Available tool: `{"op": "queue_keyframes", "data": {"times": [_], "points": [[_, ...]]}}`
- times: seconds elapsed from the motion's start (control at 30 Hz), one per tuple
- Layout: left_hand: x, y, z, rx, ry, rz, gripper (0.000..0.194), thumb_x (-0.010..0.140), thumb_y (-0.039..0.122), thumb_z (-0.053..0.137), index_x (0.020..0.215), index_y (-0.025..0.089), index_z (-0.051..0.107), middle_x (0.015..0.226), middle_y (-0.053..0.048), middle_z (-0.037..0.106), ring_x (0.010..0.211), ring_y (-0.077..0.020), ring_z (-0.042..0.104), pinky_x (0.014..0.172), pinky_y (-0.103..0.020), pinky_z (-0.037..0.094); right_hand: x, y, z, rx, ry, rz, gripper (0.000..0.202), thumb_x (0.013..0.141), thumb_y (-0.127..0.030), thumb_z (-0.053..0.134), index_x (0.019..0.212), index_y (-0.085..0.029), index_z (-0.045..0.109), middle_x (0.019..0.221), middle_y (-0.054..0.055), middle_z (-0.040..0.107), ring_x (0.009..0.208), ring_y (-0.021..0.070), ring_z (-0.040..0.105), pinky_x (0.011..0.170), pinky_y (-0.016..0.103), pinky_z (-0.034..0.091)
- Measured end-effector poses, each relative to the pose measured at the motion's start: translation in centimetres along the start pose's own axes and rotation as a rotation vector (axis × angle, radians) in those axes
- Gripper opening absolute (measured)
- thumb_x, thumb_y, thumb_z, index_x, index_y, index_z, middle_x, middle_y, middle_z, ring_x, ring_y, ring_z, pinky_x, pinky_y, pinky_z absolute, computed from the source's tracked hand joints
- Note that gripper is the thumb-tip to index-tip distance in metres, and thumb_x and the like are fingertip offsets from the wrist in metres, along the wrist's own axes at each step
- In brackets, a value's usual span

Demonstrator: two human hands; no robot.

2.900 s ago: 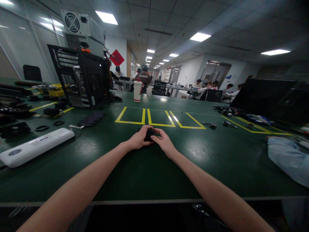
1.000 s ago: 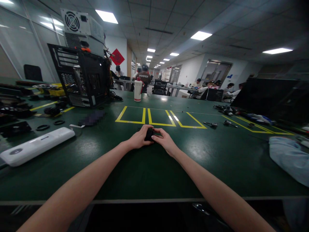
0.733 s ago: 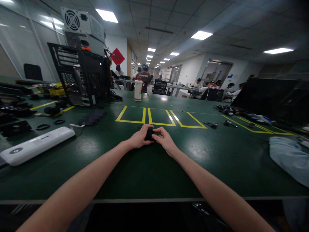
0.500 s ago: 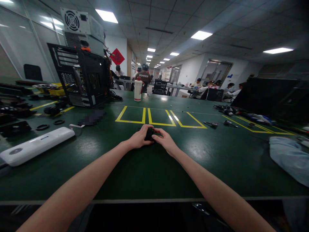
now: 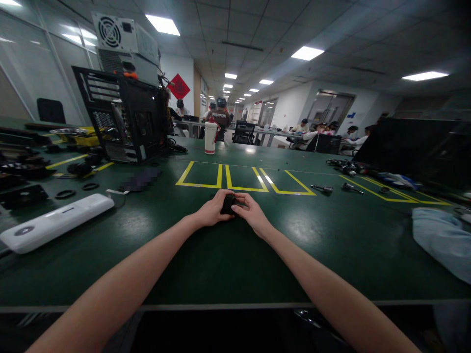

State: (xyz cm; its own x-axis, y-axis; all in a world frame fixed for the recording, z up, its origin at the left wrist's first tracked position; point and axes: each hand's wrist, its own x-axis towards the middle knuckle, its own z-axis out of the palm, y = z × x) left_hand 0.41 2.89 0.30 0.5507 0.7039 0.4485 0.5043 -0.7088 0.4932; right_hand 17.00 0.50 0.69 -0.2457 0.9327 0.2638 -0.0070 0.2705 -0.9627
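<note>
A small black object (image 5: 228, 204) is between my two hands, low over or on the green tabletop (image 5: 221, 264); its kind cannot be made out. My left hand (image 5: 214, 210) grips its left side, thumb on the near side and fingers over the top. From the right, my right hand (image 5: 250, 211) pinches it with thumb and fingers. Just beyond the hands lie three open-sided outlines of yellow tape (image 5: 245, 189). Much of the black object is covered by fingers.
Left stand a black computer case (image 5: 128, 117) with a power supply (image 5: 123, 33) on top and a long white device (image 5: 59, 223). A white bottle (image 5: 210, 137) is at the back. Right are metal tools (image 5: 322, 189), cables (image 5: 344, 166) and a person's light-blue sleeve (image 5: 441, 240).
Both hands stay in place on the black object, with hardly any finger movement. The light-blue sleeve at the right edge has shifted slightly.
</note>
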Motion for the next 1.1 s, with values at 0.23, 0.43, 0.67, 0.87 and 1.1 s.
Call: {"op": "queue_keyframes", "data": {"times": [0.23, 0.43, 0.67, 0.87, 1.1], "points": [[-0.05, 0.24, -0.14, 0.010, -0.002, -0.024, 0.063, 0.068, 0.033, 0.061, 0.119, 0.021, 0.027, 0.116, -0.009, 0.039, 0.099, -0.0240, 0.049, 0.081, -0.040, 0.044, -0.04, 0.25, -0.12, 0.034, -0.070, 0.005, 0.034, 0.065, -0.022, 0.063, 0.096, -0.022, 0.050, 0.106, 0.002, 0.052, 0.098, 0.0170, 0.054, 0.086, 0.035, 0.042], [-0.03, 0.32, -0.06, 0.014, 0.005, -0.044, 0.064, 0.067, 0.034, 0.061, 0.119, 0.022, 0.027, 0.118, -0.009, 0.038, 0.102, -0.0247, 0.048, 0.083, -0.041, 0.044, -0.18, -0.03, -0.12, 0.005, -0.053, -0.014, 0.024, 0.069, -0.026, 0.060, 0.091, -0.021, 0.051, 0.102, 0.002, 0.052, 0.090, 0.0147, 0.056, 0.086, 0.035, 0.042], [-0.11, 0.44, -0.04, 0.046, 0.001, -0.065, 0.063, 0.068, 0.033, 0.060, 0.119, 0.022, 0.026, 0.119, -0.009, 0.037, 0.103, -0.0258, 0.048, 0.081, -0.041, 0.045, 0.15, 0.10, -0.39, 0.063, -0.090, 0.051, 0.038, 0.066, -0.022, 0.062, 0.102, -0.022, 0.050, 0.109, 0.004, 0.052, 0.100, 0.0175, 0.053, 0.090, 0.037, 0.039], [-0.13, 0.57, -0.03, 0.057, 0.004, -0.055, 0.062, 0.068, 0.034, 0.060, 0.119, 0.022, 0.026, 0.119, -0.008, 0.037, 0.104, -0.0253, 0.047, 0.083, -0.041, 0.045, 0.18, 0.32, -0.43, 0.061, -0.078, 0.007, 0.029, 0.066, -0.026, 0.063, 0.092, -0.021, 0.051, 0.104, 0.002, 0.053, 0.092, 0.0147, 0.056, 0.088, 0.035, 0.041], [-0.14, 0.70, -0.08, 0.043, -0.007, -0.074, 0.062, 0.068, 0.033, 0.061, 0.118, 0.022, 0.026, 0.117, -0.008, 0.038, 0.097, -0.0239, 0.051, 0.078, -0.040, 0.047, 0.36, 0.42, -0.64, 0.007, -0.044, 0.044, 0.037, 0.068, -0.027, 0.062, 0.102, -0.022, 0.051, 0.107, 0.004, 0.053, 0.093, 0.0155, 0.055, 0.088, 0.036, 0.041]]}}
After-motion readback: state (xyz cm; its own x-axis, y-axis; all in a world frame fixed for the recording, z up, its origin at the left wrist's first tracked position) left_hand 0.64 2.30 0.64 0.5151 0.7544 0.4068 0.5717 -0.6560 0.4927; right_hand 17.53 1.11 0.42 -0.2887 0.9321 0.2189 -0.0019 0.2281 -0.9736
